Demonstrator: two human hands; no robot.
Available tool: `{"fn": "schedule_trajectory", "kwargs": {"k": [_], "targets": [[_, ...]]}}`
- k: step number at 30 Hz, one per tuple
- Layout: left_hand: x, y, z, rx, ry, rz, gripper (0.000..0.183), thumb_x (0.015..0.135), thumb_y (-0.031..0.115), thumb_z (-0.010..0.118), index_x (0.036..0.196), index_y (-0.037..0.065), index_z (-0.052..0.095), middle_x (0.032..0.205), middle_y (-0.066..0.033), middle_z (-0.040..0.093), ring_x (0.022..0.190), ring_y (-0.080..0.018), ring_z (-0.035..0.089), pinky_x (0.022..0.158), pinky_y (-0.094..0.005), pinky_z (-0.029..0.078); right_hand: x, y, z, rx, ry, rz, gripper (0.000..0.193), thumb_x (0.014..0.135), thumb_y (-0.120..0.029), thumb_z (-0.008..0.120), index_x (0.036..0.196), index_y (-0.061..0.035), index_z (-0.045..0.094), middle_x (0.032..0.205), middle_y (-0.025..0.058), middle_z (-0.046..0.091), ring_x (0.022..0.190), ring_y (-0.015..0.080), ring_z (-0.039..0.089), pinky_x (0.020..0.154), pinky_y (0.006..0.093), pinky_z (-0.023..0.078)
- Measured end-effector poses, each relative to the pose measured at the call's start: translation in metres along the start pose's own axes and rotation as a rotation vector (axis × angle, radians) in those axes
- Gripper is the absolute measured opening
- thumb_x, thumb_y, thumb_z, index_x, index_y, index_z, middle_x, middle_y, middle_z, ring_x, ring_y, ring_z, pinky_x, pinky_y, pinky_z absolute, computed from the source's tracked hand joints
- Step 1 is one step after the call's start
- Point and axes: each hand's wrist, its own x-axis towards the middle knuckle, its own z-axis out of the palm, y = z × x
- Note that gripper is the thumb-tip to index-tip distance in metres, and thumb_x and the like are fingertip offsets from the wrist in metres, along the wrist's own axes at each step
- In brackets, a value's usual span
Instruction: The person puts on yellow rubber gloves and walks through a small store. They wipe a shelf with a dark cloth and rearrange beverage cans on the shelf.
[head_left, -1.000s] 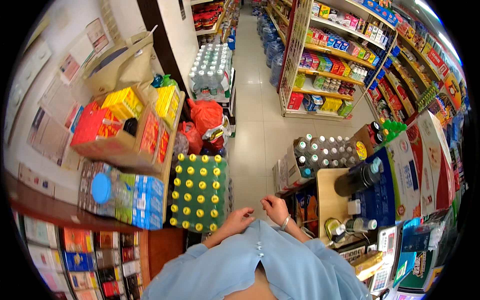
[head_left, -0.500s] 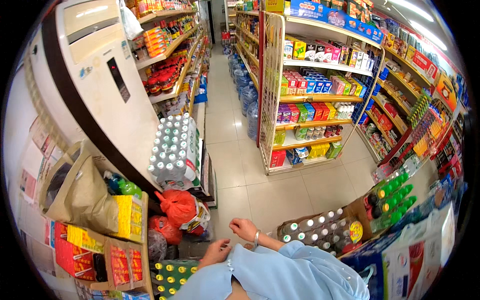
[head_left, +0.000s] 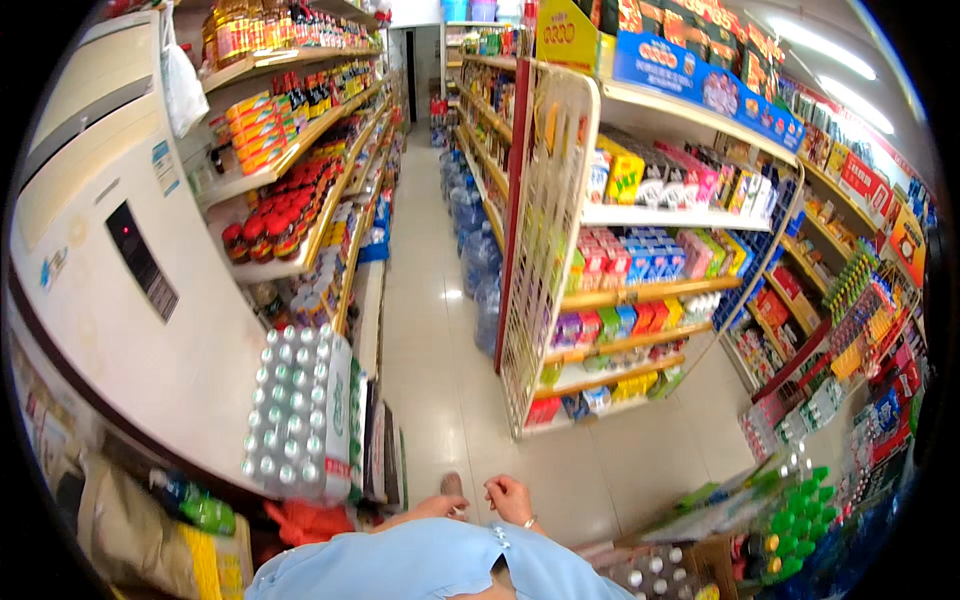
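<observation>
My right hand [head_left: 510, 498], with a bracelet at its wrist, hangs in front of my body. Its fingers are loosely curled, and no object shows in it. To its left, my left hand [head_left: 444, 506] is held low, partly covered by my light blue sleeve. Its fingers look stretched out, with nothing in them. Neither hand touches any goods. Closest on the left are a red plastic bag [head_left: 308, 522] and a shrink-wrapped pack of clear bottles with white caps [head_left: 295, 410]. Part of one foot [head_left: 452, 484] shows between the hands on the tiled floor.
Ahead runs an aisle [head_left: 425, 300], with shelves of jars and bottles [head_left: 300, 215] on its left and large blue water bottles [head_left: 482, 260] along its right. A rack of drink cartons [head_left: 640, 290] stands at right. Green-capped bottles [head_left: 805, 515] sit lower right; a white cabinet [head_left: 130, 260] stands left.
My view has moved forward and tilted up toward the aisle. The bottle pack and shelves appear nearer, and the crates beside me have slipped toward the lower edge. Both hands remain without an object.
</observation>
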Motion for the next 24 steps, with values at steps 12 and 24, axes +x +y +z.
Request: {"fn": "schedule_trajectory", "kwargs": {"k": [12, 24], "targets": [[0.234, 0.031, -0.283, 0.393, 0.066, 0.276, 0.05, 0.088, 0.036, 0.068, 0.127, 0.006, 0.058, 0.115, -0.0199, 0.067, 0.105, -0.0401, 0.064, 0.09, -0.0495, 0.051, 0.341, -0.126, 0.01, -0.115, -0.043, -0.076, 0.019, 0.096, -0.017, 0.063, 0.099, 0.0004, 0.069, 0.075, 0.007, 0.07, 0.059, 0.0103, 0.064, 0.053, 0.027, 0.051], [0.371, -0.077, -0.493, 0.309, 0.057, -0.209, 0.053, 0.09, 0.034, 0.064, 0.135, 0.008, 0.056, 0.13, -0.0212, 0.062, 0.121, -0.0377, 0.059, 0.099, -0.0497, 0.047, 0.619, -0.147, 0.046, 0.072, -0.128, 0.091, 0.015, 0.096, -0.017, 0.064, 0.097, -0.0024, 0.068, 0.074, 0.0058, 0.069, 0.058, 0.0095, 0.059, 0.052, 0.0255, 0.047]]}}
